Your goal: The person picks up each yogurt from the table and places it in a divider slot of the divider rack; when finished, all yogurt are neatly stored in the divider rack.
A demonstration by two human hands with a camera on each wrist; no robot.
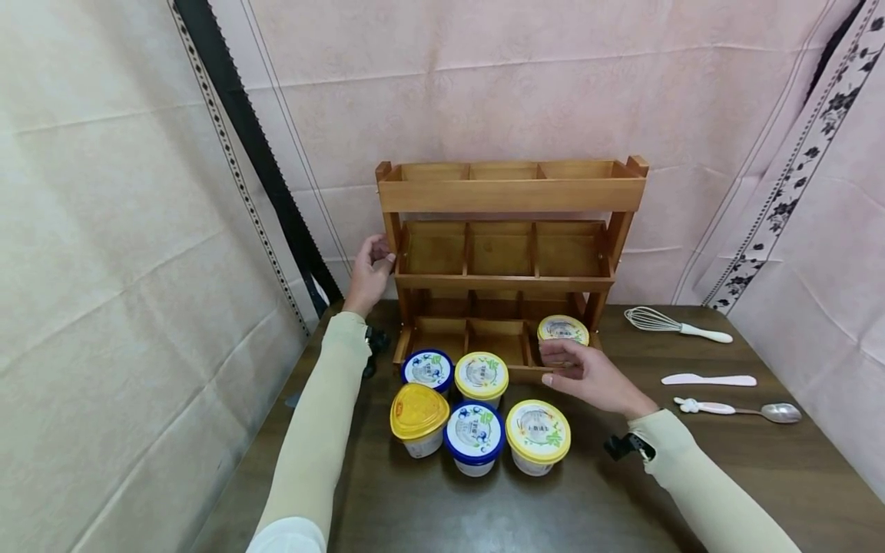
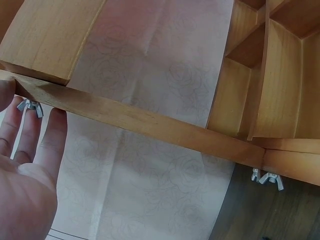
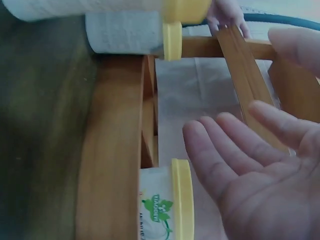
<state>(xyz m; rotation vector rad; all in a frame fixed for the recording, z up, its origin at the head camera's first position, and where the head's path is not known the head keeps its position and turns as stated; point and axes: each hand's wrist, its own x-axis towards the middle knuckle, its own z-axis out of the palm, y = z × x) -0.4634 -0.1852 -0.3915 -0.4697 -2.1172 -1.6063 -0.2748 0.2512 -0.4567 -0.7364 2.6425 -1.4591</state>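
Note:
A three-tier wooden rack [image 1: 512,198] with divided compartments stands at the back of the table. My left hand [image 1: 370,270] holds its left side post, thumb on one edge and fingertips on the other, near a wing nut [image 2: 30,106]. One yellow-lidded tub [image 1: 563,329] sits in the bottom tier's right compartment. Just in front of that tub is my right hand [image 1: 588,375], its fingers extended and apart from the tub [image 3: 181,200] in the right wrist view. Before the rack stand blue-lidded tubs [image 1: 474,432] and yellow-lidded tubs [image 1: 538,432], one with a domed yellow lid [image 1: 419,409].
On the table's right side lie a whisk [image 1: 674,322], a white knife [image 1: 708,379] and a spoon [image 1: 740,409]. Pale curtains [image 1: 553,84] hang close behind the rack and along both sides of the table.

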